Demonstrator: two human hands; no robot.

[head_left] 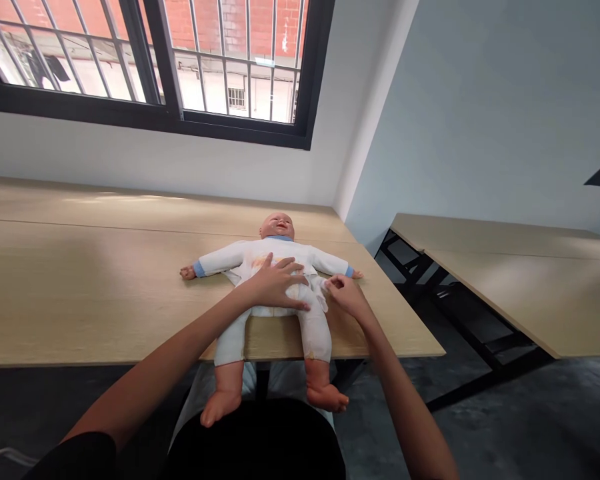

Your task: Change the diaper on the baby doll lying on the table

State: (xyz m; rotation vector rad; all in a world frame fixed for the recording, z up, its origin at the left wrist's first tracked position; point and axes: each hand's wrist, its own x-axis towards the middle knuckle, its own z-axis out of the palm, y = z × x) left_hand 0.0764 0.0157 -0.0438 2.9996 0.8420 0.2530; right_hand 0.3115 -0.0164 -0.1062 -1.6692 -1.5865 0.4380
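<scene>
A baby doll [279,227] in a white top with blue collar and cuffs lies on its back on the wooden table [105,287], arms spread. Its lower legs hang over the front edge. Spread fingers of my left hand [276,283] rest flat on the doll's belly. Beside the doll's hip, on the right, my right hand [346,293] pinches the edge of a loose white cloth [321,294] at the doll's waist. White trousers [316,333] cover the doll's legs down to the shins; the feet are bare.
A second wooden table [510,267] with a black metal frame stands at the right, across a gap. Behind the first table are a white wall and a barred window [240,123]. My lap is below the front edge.
</scene>
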